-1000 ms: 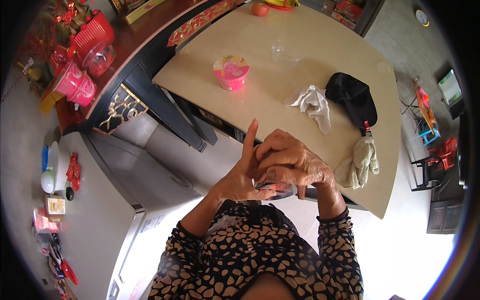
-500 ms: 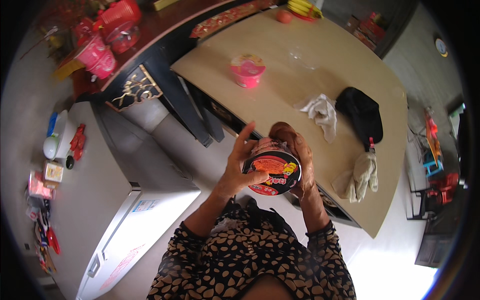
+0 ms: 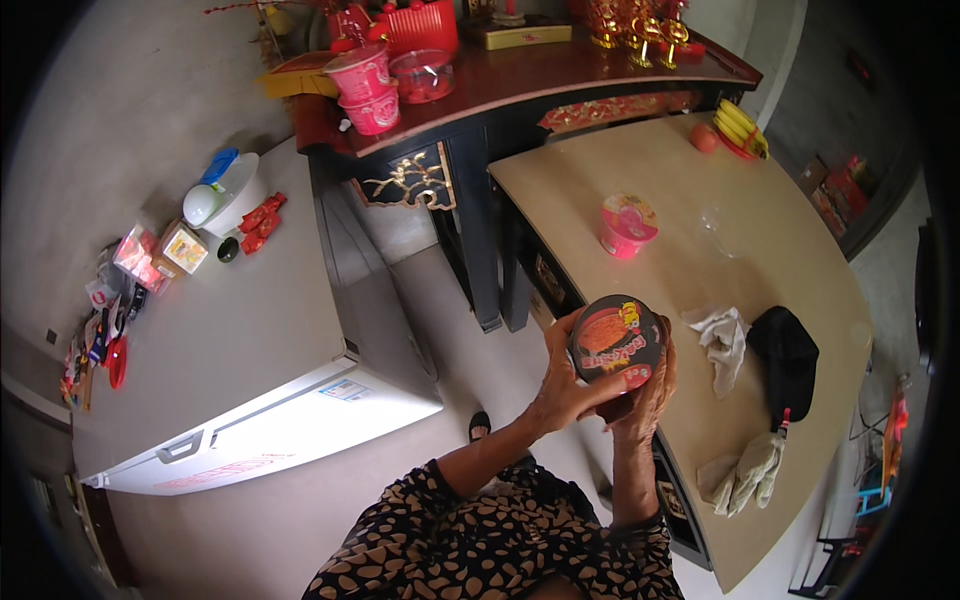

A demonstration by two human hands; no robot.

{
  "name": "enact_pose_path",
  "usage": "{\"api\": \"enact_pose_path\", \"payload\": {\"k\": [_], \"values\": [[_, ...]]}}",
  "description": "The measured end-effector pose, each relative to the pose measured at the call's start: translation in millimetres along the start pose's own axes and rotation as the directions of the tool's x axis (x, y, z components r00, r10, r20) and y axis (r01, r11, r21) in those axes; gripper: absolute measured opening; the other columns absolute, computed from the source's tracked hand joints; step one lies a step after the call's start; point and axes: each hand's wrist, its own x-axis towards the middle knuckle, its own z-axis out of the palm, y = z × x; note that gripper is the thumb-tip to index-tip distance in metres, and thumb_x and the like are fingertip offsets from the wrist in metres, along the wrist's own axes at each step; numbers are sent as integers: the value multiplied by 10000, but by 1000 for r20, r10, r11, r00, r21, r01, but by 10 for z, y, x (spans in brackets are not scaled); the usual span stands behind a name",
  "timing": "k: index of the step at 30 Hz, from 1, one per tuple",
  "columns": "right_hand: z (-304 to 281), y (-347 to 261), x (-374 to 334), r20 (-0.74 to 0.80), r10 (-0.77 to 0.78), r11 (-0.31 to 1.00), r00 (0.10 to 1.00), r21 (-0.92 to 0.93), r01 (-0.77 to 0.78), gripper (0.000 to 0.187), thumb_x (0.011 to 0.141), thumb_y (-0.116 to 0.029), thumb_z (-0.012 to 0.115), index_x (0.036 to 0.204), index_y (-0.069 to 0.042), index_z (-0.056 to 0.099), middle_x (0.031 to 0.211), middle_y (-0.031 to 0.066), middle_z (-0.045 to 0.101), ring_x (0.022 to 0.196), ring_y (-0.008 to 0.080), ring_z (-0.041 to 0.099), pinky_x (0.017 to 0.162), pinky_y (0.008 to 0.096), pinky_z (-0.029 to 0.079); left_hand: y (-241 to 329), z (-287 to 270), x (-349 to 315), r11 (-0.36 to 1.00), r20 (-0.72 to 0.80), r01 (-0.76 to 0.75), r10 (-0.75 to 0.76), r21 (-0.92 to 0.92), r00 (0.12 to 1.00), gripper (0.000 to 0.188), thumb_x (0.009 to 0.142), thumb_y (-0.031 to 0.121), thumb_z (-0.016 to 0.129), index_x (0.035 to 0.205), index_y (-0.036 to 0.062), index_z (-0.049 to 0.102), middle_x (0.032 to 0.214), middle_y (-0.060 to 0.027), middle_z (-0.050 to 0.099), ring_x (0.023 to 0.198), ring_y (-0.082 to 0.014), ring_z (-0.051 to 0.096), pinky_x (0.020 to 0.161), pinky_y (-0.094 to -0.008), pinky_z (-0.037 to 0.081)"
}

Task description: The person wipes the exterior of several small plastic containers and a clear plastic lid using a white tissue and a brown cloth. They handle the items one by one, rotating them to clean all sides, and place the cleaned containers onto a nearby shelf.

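Note:
Between my two hands is an instant noodle bowl with a black lid (image 3: 612, 335) that carries a picture of noodles and a small yellow figure. My left hand (image 3: 560, 388) wraps its left side, thumb lying along the near edge of the lid. On the other side my right hand (image 3: 652, 400) grips it, fingers round the wall. The lid looks closed and is tilted up. Beyond the bowl, a pink tub (image 3: 629, 232) with a partly covered top stands on the beige table (image 3: 790, 215). A clear plastic piece (image 3: 718, 232) lies beside that tub.
On the table lie a white cloth (image 3: 720, 345), a black cap (image 3: 785, 350), a pale glove (image 3: 750, 475) and bananas (image 3: 738, 130). A dark red altar table (image 3: 560, 68) stands behind, with pink tubs (image 3: 368, 90) on it. To the left is a fridge (image 3: 260, 330) with several items on top.
My view has swung left and up, showing more of the altar table and fridge top. The noodle bowl stays in both hands, its lid now turned further up toward me.

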Motion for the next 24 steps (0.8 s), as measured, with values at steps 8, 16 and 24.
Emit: {"api": "enact_pose_path", "payload": {"k": [8,16,24], "values": [[279,54,323,259,-111,990,960,109,85,628,894,-321,595,1361,38,376,1290,209,507,1058,285,591,879,382,509,375,-537,383,946,173,-200,159,255,972,1062,630,166,884,1396,18,164,1316,-156,386,1221,-236,445,1018,-362,403],[1146,-396,381,8,-123,992,992,31,123,500,1000,-276,409,1438,-43,349,1325,173,442,1170,270,443,1032,369,316,584,-812,628,955,-4,24,-26,-296,1000,750,775,-33,720,1346,77,247,1190,-125,534,938,-150,612,660,-230,552],[1560,-225,324,137,-507,759,851,-397,516,478,817,-40,624,1283,14,534,1327,226,385,1146,382,385,976,491,320,549,-1200,866,908,-16,103,-120,-406,993,395,919,98,611,1265,18,438,1106,-71,603,907,-113,599,748,-243,520]]}}
